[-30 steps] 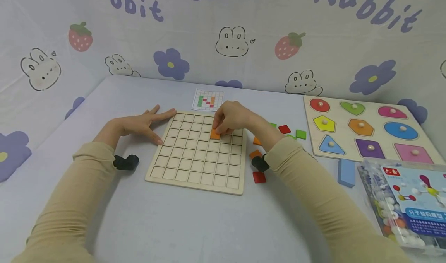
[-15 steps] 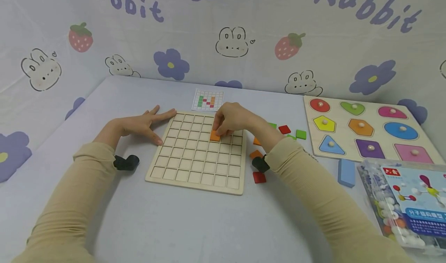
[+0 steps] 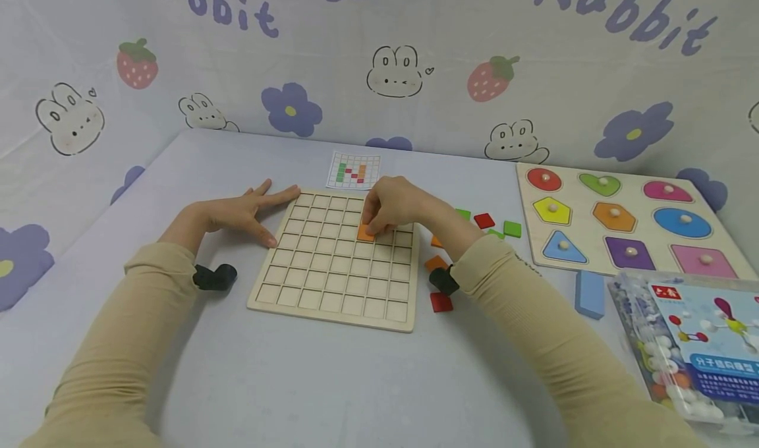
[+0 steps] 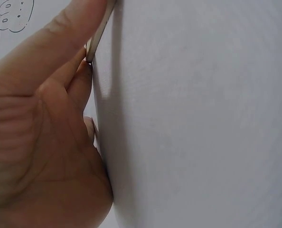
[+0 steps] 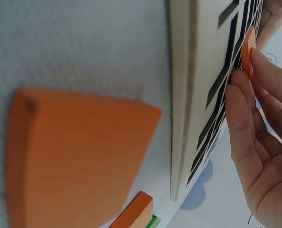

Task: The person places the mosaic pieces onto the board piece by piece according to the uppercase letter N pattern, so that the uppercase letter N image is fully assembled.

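Observation:
My right hand (image 3: 396,203) pinches a small orange square tile (image 3: 364,234) over the upper right part of a wooden grid board (image 3: 333,321). In the right wrist view, thumb and fingertips hold that tile (image 5: 248,51) tilted against the board's surface; whether it sits in a cell I cannot tell. My left hand (image 3: 234,214) lies with fingers spread at the board's upper left side, index fingertip at the corner and thumb at the left edge. The left wrist view shows the palm side of this hand (image 4: 46,137), with a sliver of board edge at its fingers.
Behind the board lies a printed card (image 3: 354,170) with a coloured grid pattern. Loose red (image 3: 441,302), orange (image 3: 436,263) and green tiles (image 3: 512,228) are scattered to the right. Farther right are a knobbed shape puzzle (image 3: 584,240), a blue block (image 3: 590,294) and a clear box (image 3: 694,349).
My right hand has shifted very slightly toward me, the orange tile still pinched over the same area of the board. The left hand has stayed in place.

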`<state>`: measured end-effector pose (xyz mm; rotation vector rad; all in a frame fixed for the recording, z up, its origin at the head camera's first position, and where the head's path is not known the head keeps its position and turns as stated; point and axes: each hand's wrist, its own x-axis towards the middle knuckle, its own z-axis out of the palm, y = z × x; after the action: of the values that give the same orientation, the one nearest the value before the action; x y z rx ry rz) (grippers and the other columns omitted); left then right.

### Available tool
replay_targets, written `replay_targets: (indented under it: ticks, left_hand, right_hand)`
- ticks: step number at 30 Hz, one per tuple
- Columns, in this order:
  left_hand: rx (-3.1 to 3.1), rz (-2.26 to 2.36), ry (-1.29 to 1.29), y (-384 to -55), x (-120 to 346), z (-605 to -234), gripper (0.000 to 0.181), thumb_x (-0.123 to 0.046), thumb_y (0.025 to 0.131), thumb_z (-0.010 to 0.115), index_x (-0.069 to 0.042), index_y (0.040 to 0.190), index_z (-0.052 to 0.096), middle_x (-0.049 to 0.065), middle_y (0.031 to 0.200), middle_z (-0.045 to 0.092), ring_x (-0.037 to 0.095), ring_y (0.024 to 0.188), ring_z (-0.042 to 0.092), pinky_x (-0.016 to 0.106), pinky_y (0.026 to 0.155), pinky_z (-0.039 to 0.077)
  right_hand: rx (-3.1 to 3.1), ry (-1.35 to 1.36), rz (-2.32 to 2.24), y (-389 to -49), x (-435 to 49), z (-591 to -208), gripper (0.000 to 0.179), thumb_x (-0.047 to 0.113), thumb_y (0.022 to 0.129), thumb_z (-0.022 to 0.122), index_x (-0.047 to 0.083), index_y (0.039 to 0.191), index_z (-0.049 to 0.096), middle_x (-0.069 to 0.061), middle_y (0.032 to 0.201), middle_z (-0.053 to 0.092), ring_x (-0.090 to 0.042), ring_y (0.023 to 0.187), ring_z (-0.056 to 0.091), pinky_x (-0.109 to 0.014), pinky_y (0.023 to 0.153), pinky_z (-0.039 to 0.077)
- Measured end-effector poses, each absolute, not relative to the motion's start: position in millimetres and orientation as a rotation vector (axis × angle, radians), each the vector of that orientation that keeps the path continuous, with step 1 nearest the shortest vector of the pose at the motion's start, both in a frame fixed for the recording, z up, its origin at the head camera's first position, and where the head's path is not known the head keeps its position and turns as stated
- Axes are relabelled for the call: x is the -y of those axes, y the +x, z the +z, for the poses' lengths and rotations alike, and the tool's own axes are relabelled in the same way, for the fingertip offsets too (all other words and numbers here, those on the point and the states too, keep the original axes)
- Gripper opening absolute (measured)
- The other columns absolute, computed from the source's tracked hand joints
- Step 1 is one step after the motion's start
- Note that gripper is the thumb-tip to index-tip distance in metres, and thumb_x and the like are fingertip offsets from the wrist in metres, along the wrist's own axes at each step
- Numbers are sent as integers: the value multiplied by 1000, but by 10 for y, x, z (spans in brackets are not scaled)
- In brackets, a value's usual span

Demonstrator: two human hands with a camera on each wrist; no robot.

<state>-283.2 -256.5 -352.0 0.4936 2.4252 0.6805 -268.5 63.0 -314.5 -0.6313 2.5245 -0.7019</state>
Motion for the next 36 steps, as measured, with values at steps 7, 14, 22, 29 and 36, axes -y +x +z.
replay_targets:
  ticks: [7,14,22,29,36]
  left_hand:
    - [-2426,681,496,-2827,2567,-3518,112,-37,74,84,-41,158,8,11,165,-24,54,146,-26,80,110,-10]
    - [-2424,681,517,-2824,2564,-3507,113,-36,74,84,-38,158,8,5,168,-18,52,147,-27,79,111,-12]
    - [-2424,681,536,-2822,2557,-3504,113,-36,75,83,-36,159,8,-2,169,-11,49,148,-27,78,111,-13]
    - [-2423,688,598,-2821,2569,-3524,110,-34,76,83,-33,159,11,-5,169,-9,40,151,-29,72,115,-16]
    - [-2411,703,605,-2828,2563,-3527,108,-32,76,82,-33,159,13,-6,169,-7,37,151,-30,71,115,-18]
  right_hand:
    - [-2517,-664,-701,-2681,-624,-3151,5,12,84,76,9,88,74,1,79,69,-11,67,64,-21,66,54]
    - [-2500,-698,-724,-2673,-693,-3108,10,14,86,74,9,95,73,-6,93,73,-14,72,68,-24,71,58]
    - [-2529,-682,-719,-2656,-908,-2954,16,15,88,71,8,103,71,-4,89,69,-17,75,64,-27,73,54]
    - [-2540,-684,-705,-2691,-1178,-2864,22,15,89,70,8,110,70,-7,95,67,-24,84,67,-34,80,57]
    - [-2536,-619,-732,-2705,-1448,-2853,23,14,90,67,8,112,69,-8,97,64,-26,87,66,-33,82,58]
